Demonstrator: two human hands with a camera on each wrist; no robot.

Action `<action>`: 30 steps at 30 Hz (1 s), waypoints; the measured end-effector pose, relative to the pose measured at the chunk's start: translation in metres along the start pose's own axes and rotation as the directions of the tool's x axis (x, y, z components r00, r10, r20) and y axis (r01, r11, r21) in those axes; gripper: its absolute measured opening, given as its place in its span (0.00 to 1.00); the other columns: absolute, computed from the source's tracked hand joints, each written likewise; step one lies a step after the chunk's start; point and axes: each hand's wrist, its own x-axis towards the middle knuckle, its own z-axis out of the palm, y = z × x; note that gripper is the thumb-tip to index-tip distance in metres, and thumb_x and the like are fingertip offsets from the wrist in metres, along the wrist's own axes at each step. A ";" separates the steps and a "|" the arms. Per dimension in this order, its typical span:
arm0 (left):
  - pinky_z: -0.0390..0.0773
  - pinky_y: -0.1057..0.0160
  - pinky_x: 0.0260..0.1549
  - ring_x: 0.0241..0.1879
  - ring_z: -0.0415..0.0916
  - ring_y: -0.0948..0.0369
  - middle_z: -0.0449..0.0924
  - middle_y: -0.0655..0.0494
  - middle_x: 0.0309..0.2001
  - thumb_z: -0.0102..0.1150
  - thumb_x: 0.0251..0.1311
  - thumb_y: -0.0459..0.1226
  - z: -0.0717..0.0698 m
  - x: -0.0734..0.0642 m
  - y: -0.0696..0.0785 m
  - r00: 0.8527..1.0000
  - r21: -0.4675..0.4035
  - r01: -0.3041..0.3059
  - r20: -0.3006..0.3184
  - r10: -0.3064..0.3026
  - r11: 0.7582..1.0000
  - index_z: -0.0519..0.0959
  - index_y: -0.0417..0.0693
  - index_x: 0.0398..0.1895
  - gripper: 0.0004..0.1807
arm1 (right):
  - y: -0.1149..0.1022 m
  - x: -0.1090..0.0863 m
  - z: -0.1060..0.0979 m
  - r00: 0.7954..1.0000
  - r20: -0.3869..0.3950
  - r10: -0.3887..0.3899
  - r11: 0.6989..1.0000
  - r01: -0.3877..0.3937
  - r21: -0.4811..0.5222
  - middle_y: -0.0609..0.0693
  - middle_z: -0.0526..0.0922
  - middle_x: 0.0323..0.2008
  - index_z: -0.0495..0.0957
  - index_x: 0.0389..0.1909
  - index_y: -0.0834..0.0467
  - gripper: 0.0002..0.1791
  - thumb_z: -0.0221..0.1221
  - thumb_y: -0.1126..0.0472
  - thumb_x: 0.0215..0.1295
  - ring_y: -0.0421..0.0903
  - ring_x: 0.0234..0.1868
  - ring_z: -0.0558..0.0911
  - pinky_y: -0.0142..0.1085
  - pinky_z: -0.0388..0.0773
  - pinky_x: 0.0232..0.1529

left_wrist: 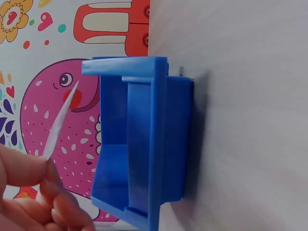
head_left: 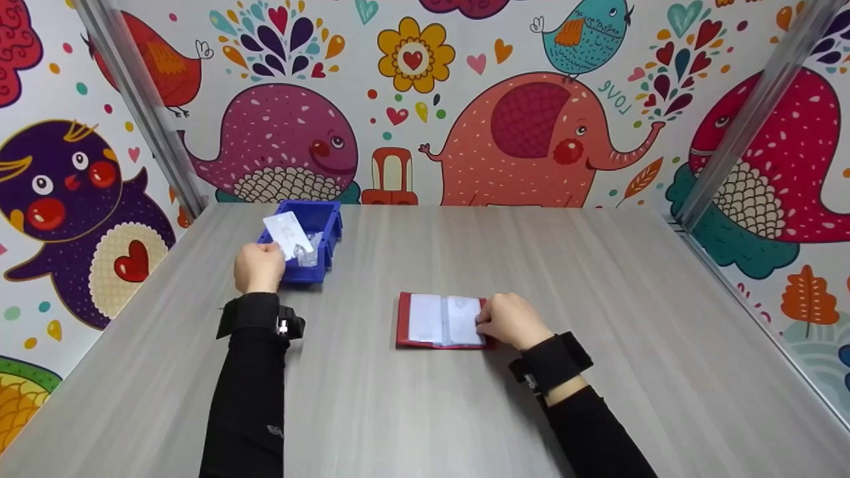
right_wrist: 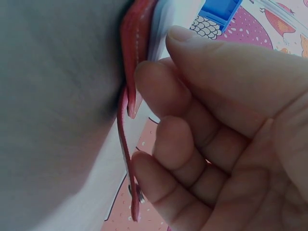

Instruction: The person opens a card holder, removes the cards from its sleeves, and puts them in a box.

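Note:
My left hand (head_left: 259,267) pinches a thin white card (head_left: 287,232) by its lower edge, over the blue bin (head_left: 334,229). In the left wrist view the card (left_wrist: 60,122) is seen nearly edge-on, tilted, beside the bin's opening. Some clear plastic pieces (head_left: 309,253) show inside the bin, just behind the card. My right hand (head_left: 512,322) holds the right edge of an open red card holder (head_left: 403,320) with clear sleeve pages. In the right wrist view the thumb lies at the page edges and the curled fingers are against the red cover (right_wrist: 136,48); a strap (right_wrist: 124,139) hangs beside them.
The card holder lies on the wood-grain table (head_left: 372,405), to the right of and nearer than the bin. A patterned wall (head_left: 398,133) closes off the back, with metal posts (head_left: 143,106) at the corners.

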 end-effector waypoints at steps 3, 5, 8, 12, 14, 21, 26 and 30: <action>0.70 0.43 0.54 0.58 0.73 0.42 0.77 0.41 0.60 0.46 0.71 0.42 0.002 0.001 0.000 1.000 -0.014 0.004 0.001 -0.004 1.000 0.81 0.39 0.55 0.21 | 0.001 0.000 0.001 1.000 0.000 0.000 1.000 0.000 -0.001 0.48 0.87 0.29 0.89 0.27 0.58 0.03 0.73 0.64 0.51 0.45 0.32 0.83 0.41 0.79 0.37; 0.70 0.43 0.55 0.59 0.73 0.42 0.76 0.41 0.60 0.46 0.72 0.43 0.003 0.001 0.001 1.000 -0.006 0.005 0.011 -0.005 1.000 0.81 0.39 0.56 0.21 | 0.001 0.000 0.001 1.000 0.002 -0.001 1.000 0.001 -0.003 0.48 0.87 0.29 0.89 0.27 0.58 0.03 0.73 0.64 0.52 0.44 0.31 0.82 0.41 0.79 0.36; 0.70 0.43 0.55 0.59 0.73 0.42 0.76 0.41 0.60 0.47 0.73 0.44 0.005 0.000 0.000 0.999 0.018 0.014 0.035 -0.014 1.000 0.80 0.39 0.57 0.22 | 0.000 0.000 0.000 1.000 0.003 -0.004 1.000 0.004 -0.006 0.48 0.87 0.28 0.89 0.27 0.58 0.03 0.73 0.64 0.52 0.43 0.29 0.80 0.40 0.78 0.35; 0.71 0.42 0.54 0.59 0.73 0.42 0.76 0.42 0.61 0.47 0.71 0.43 0.005 0.000 -0.001 0.999 0.042 0.019 0.050 -0.021 0.999 0.80 0.40 0.57 0.21 | -0.001 0.000 0.000 1.000 0.003 -0.005 1.000 0.005 -0.005 0.48 0.87 0.29 0.89 0.27 0.58 0.03 0.73 0.64 0.52 0.43 0.29 0.80 0.40 0.78 0.35; 0.71 0.42 0.54 0.59 0.73 0.42 0.76 0.42 0.61 0.48 0.70 0.43 0.005 0.000 -0.002 0.998 0.051 0.018 0.055 -0.021 0.999 0.80 0.40 0.57 0.21 | -0.001 0.000 0.000 1.000 0.003 -0.005 1.000 0.005 -0.004 0.48 0.87 0.29 0.89 0.27 0.58 0.03 0.73 0.64 0.52 0.43 0.29 0.80 0.40 0.78 0.35; 0.71 0.43 0.53 0.58 0.73 0.42 0.77 0.43 0.60 0.49 0.69 0.42 0.007 -0.001 -0.001 0.998 0.071 0.013 0.068 -0.017 0.997 0.80 0.41 0.56 0.20 | -0.001 0.001 0.001 1.000 0.017 0.009 1.000 -0.009 -0.002 0.47 0.86 0.27 0.89 0.27 0.58 0.02 0.73 0.64 0.53 0.41 0.26 0.75 0.39 0.77 0.34; 0.72 0.43 0.51 0.57 0.74 0.42 0.78 0.42 0.59 0.49 0.68 0.42 0.010 -0.003 0.000 0.997 0.089 -0.032 0.075 0.025 0.996 0.81 0.41 0.54 0.20 | -0.001 0.000 0.001 1.000 0.013 0.007 1.000 -0.007 -0.004 0.48 0.87 0.29 0.89 0.28 0.58 0.03 0.73 0.64 0.52 0.42 0.28 0.77 0.40 0.78 0.35; 0.72 0.43 0.50 0.56 0.75 0.42 0.78 0.41 0.58 0.48 0.68 0.42 0.012 -0.006 0.000 0.996 0.093 -0.061 0.076 0.054 0.994 0.81 0.40 0.53 0.20 | -0.001 0.000 0.000 1.000 0.001 -0.014 1.000 0.014 -0.010 0.48 0.87 0.29 0.89 0.27 0.58 0.03 0.74 0.65 0.50 0.42 0.28 0.78 0.40 0.78 0.35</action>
